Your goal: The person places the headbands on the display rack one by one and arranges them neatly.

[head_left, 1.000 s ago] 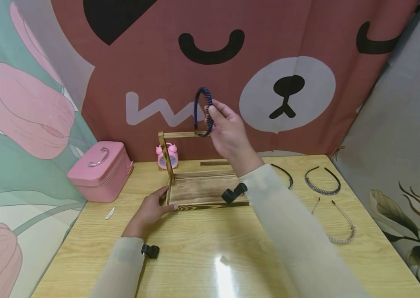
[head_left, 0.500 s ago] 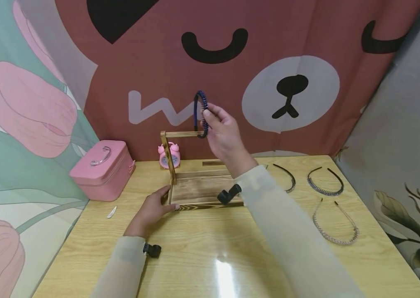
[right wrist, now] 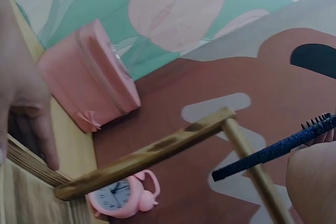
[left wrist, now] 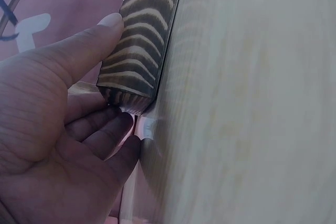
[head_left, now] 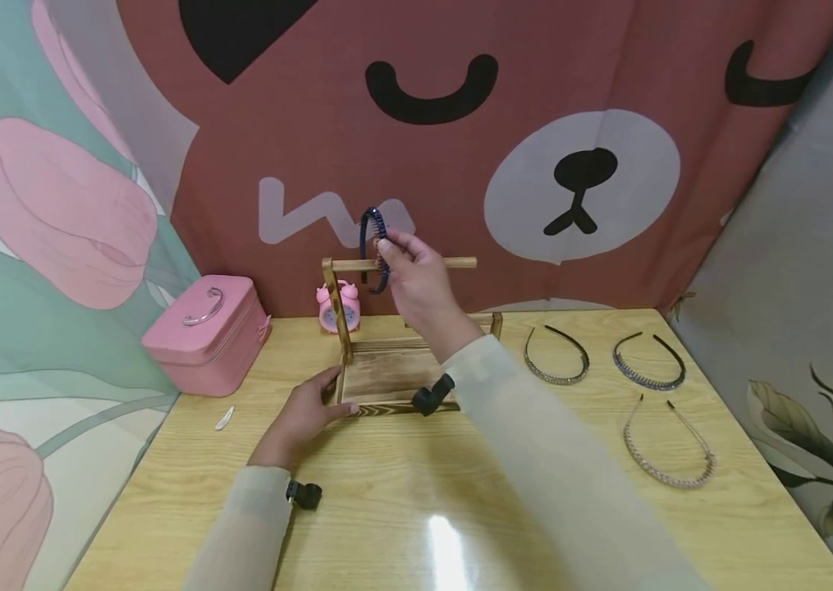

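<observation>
A dark blue toothed headband [head_left: 374, 215] is pinched between the thumb and fingers of my right hand [head_left: 419, 283]. It stands upright at the top bar [head_left: 460, 263] of a wooden rack [head_left: 386, 377], its two ends reaching below bar height. In the right wrist view, one end of the headband [right wrist: 262, 156] crosses in front of the bar. My left hand [head_left: 305, 419] holds the rack's front left corner. Its thumb presses on the striped front board [left wrist: 137, 51] in the left wrist view, with the fingers curled by the board's end. My right forearm hides part of the rack.
Three more headbands lie at the right of the table: a glittery one [head_left: 558, 380], a grey-blue one [head_left: 648, 382] and a pale one [head_left: 670, 480]. A pink case [head_left: 202, 336], a pink alarm clock [head_left: 340, 308] and a white hair clip [head_left: 224, 419] are on the left.
My right hand has moved left and down with the blue headband, bringing it lower over the bar. The bar's right end has come into view. My left hand stays on the rack.
</observation>
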Tool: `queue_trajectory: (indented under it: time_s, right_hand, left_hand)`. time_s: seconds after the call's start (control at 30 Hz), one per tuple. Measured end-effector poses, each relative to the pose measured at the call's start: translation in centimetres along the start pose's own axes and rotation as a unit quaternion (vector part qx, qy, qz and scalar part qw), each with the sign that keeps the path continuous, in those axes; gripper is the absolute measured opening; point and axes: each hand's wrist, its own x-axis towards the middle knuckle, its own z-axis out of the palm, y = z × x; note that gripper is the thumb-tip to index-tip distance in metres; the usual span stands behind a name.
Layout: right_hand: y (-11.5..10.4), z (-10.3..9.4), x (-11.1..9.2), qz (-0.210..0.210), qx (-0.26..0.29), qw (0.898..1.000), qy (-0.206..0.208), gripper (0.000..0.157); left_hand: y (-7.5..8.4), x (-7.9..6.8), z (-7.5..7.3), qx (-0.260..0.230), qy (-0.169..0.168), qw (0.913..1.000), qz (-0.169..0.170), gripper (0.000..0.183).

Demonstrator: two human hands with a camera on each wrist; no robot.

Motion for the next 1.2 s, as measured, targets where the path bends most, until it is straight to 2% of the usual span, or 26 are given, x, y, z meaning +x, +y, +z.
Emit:
queue_trajectory:
  time_s: [0.47, 0.8, 1.2]
  right_hand:
    - [3.6, -0.3, -0.3, 0.024, -0.04, 0.999, 0.005, 0.038]
    - [5.9, 0.5, -0.9, 0.038, -0.135, 0.99, 0.018, 0.033]
    - [7.2, 0.8, -0.7, 0.025, -0.134, 0.991, 0.004, 0.032]
  left_hand:
    - [0.0, 0.2, 0.2, -0.002, 0.002, 0.9999, 0.011, 0.089]
    - [-0.2, -0.2, -0.1, 0.016, 0.003, 0.9999, 0.005, 0.09]
    - [-0.1, -0.1, -0.2, 0.022, 0.007, 0.9996, 0.015, 0.088]
